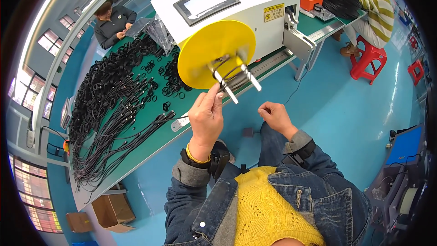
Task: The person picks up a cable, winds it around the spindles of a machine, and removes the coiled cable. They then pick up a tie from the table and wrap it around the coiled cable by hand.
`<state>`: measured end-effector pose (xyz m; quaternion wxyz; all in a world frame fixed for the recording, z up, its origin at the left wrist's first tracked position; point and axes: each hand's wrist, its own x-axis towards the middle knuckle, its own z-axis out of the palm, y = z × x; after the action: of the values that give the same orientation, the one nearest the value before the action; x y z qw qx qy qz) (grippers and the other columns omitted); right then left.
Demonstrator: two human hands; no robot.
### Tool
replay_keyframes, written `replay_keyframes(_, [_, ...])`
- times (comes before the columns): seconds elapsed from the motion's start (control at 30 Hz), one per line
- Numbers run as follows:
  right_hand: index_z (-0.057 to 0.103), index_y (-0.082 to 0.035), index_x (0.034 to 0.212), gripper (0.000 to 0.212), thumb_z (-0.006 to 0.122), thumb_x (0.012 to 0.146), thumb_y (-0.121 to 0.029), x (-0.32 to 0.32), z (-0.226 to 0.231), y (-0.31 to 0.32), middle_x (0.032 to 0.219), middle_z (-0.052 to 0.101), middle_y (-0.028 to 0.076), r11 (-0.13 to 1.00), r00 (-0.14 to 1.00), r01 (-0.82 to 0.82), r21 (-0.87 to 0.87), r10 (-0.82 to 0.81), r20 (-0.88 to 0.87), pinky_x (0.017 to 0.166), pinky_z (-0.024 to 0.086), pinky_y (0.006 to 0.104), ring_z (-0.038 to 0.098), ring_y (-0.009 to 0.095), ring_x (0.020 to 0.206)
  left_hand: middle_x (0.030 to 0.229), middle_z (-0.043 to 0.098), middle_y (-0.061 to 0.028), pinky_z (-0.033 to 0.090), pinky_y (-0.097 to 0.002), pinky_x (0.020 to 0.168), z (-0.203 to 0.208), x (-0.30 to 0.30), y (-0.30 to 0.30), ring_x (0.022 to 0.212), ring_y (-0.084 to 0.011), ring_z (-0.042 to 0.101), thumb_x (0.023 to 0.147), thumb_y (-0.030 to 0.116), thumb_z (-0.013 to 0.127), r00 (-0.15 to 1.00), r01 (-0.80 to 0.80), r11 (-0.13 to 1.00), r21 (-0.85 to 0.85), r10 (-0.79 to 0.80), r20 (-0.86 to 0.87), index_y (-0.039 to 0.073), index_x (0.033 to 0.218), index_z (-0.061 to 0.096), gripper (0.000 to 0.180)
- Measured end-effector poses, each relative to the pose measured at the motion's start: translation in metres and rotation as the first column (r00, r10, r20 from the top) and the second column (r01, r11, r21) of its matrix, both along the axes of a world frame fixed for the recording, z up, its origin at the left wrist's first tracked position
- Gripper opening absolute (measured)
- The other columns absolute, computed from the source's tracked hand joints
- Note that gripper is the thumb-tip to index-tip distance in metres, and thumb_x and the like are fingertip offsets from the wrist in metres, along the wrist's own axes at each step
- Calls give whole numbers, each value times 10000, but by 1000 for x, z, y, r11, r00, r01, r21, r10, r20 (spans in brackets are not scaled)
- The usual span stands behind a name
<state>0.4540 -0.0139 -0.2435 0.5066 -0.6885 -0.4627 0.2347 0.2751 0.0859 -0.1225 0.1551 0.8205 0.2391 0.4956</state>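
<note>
A white machine (268, 32) with a screen stands on the green table in front of me. On its front is a yellow disc (195, 59) with metal pegs (252, 79), blurred as if turning. Black cable (233, 81) is looped around the pegs. My left hand (206, 117) is raised at the near peg, thumb and fingers pinched on the black cable, whose tail (178, 117) runs left toward the table. To the right, my right hand (276, 116) hovers over my knee, fingers curled; what it holds, if anything, is hidden.
Heaps of black cables (114, 114) and small black rings (166, 106) cover the table at left. Two people sit at the far side. Red stools (369, 61) stand at right, an open cardboard box (114, 212) at lower left. An orange control box (311, 1) sits beyond the machine.
</note>
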Motion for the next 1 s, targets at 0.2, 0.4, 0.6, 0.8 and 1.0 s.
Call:
replay_keyframes(0.2, [635,10,813,150,607,808,-137,3,-1,-2,634,602,96,1000,997,0,-2,0,-78,540,453,285,565,153,555,689,546,-116,425,-292,523,-10,5,-5,567,-219,520,854,25,570,999,-14,998,-62,16,34,-27,1102,586,254])
replay_keyframes(0.4, [615,21,827,130,598,845,-106,7,56,8,644,580,8,967,997,23,255,-5,-71,522,435,228,520,59,567,726,523,-109,452,-336,554,19,31,0,612,-258,536,799,3,596,995,-12,970,242,37,-97,-30,1085,583,288])
replay_keyframes(0.6, [616,21,802,132,661,805,-103,3,108,28,621,575,25,917,998,-50,395,26,64,503,416,228,494,54,560,737,491,-94,449,-354,549,38,46,-11,631,-263,528,745,38,654,969,-19,901,433,123,-214,-30,1004,605,271])
replay_keyframes(0.8, [614,24,772,149,686,786,-105,-1,109,31,592,562,40,918,999,-24,395,37,-24,488,406,228,480,48,557,733,485,-82,432,-330,531,41,45,-20,619,-234,507,708,62,695,964,46,845,533,102,-245,-11,905,630,220])
replay_keyframes(1.0, [617,2,857,108,673,789,-62,1,100,32,693,597,10,920,978,-52,390,125,-166,525,412,218,485,37,623,736,491,-75,429,-334,530,50,58,-12,623,-233,515,694,40,694,980,52,918,392,28,-198,27,878,640,193])
